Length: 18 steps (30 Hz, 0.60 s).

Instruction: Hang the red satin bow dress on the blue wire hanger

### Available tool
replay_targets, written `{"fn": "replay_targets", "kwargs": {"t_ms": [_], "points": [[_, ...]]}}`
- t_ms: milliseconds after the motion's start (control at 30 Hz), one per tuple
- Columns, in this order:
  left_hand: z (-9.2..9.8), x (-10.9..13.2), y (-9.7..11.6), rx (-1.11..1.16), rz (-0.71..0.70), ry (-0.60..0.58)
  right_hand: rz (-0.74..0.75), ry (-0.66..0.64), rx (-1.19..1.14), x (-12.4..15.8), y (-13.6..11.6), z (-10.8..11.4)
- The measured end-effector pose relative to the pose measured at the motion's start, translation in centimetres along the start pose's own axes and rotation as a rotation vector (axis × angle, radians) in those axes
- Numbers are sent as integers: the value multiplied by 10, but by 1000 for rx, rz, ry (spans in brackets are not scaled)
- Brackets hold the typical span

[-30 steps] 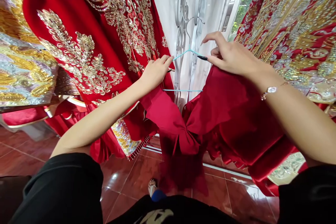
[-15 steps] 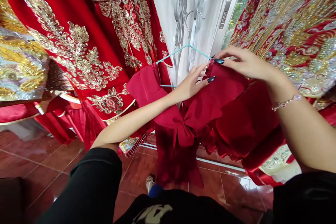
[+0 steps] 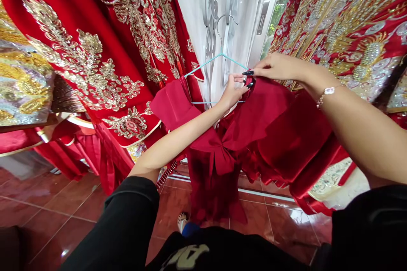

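I watch my left fingers and right fingers pinching the red satin garment, which could slip from the thin light-blue wire hanger if either grip loosens.

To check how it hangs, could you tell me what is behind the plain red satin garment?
Behind the red satin garment, a blue wire hanger and white curtain show; the hanger's lower corner is covered.

One head-worn camera looks forward and down from just above the person's black top, close behind the left hand and right hand, facing a gold-embroidered red robe beyond them.
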<state>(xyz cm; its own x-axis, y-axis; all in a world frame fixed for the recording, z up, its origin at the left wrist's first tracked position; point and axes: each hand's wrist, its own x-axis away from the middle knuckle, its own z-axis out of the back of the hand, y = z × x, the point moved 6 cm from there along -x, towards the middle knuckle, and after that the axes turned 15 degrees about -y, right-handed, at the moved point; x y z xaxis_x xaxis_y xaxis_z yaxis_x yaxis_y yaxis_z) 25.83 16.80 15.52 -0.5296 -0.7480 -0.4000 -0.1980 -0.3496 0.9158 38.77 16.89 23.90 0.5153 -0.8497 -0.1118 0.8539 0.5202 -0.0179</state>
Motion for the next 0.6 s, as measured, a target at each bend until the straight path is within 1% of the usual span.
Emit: {"fn": "replay_targets", "kwargs": {"t_ms": [67,200,300,400,500,567,600], "points": [[-5,-4,0,-5,-64,-44,-11,89,-42,4,-3,1],[-16,-8,3,-85,-226,-137,-3,361,-83,13,-16,5],[-19,-12,4,-127,-236,-209,52,521,-114,17,-23,12],[-25,-17,11,-153,-262,-323,117,588,-155,17,-25,19],[-31,-22,19,-165,-329,-385,170,628,-178,19,-26,24],[-37,-24,20,-159,-332,-442,189,660,-194,22,-26,26],[-37,-25,20,-146,-323,-438,190,671,-203,24,-27,26]]}}
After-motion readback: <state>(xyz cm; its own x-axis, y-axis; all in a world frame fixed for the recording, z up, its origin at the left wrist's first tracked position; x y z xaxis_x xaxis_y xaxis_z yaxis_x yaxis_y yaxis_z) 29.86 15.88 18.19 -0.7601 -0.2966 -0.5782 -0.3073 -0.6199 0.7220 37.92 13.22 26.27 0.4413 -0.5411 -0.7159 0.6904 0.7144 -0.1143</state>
